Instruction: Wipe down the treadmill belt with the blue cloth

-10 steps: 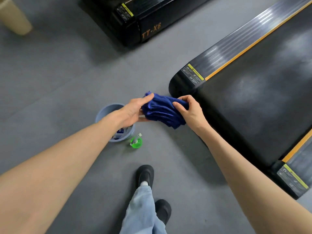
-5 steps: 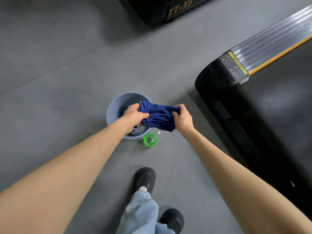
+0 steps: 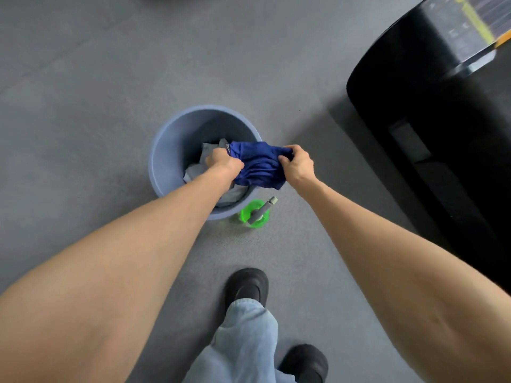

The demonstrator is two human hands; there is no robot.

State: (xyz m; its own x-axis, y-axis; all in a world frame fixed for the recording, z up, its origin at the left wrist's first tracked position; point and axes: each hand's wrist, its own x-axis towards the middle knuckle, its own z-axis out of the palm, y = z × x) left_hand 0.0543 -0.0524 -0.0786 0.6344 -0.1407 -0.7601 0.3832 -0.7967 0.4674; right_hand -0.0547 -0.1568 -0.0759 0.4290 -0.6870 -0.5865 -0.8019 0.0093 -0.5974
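The blue cloth [image 3: 258, 164] is bunched between both hands, held over the right side of a blue-grey bucket [image 3: 177, 145] on the floor. My left hand [image 3: 222, 161] grips its left end and my right hand [image 3: 297, 163] grips its right end. The rear end of the black treadmill [image 3: 431, 111] fills the right side of the view, well to the right of the cloth; only a dark part of its deck shows.
Grey cloths [image 3: 199, 167] lie inside the bucket. A green spray bottle [image 3: 255, 214] stands on the grey floor against the bucket's near right side. My black shoes [image 3: 246, 286] and a light jeans leg are at the bottom centre.
Both hands have carried the blue cloth left, away from the treadmill's end, to above the bucket. The view has swung down and left, so the treadmill now sits at the right edge.
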